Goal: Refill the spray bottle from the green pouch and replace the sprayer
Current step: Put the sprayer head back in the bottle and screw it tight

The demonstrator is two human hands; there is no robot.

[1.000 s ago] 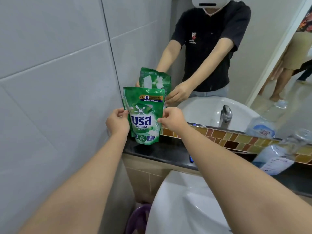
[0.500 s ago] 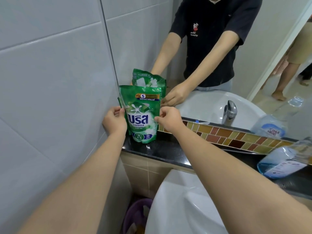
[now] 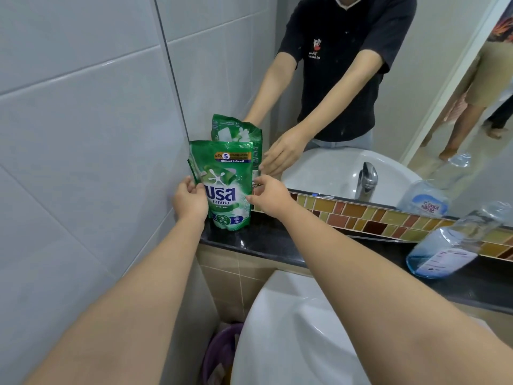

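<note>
The green pouch (image 3: 224, 187) stands upright at the left end of the black ledge (image 3: 277, 243), close to the tiled wall and the mirror. My left hand (image 3: 190, 201) grips its left edge. Fingertips of my right hand (image 3: 268, 195) press its right edge; in the mirror those fingers look loosely spread. A clear spray bottle (image 3: 447, 251) with a little blue liquid leans on the ledge at the far right, well away from both hands. Its neck points up and right, and no sprayer head shows on it.
A white basin (image 3: 291, 337) sits below the ledge under my right arm. A purple bin (image 3: 222, 354) stands on the floor beside it. The mirror (image 3: 416, 120) reflects me, the faucet and another person's legs. A mosaic tile strip (image 3: 374, 215) runs behind the ledge.
Both hands have lowered the pouch, and its base now rests on the ledge. My view has tilted down and closer. The spray bottle has not moved.
</note>
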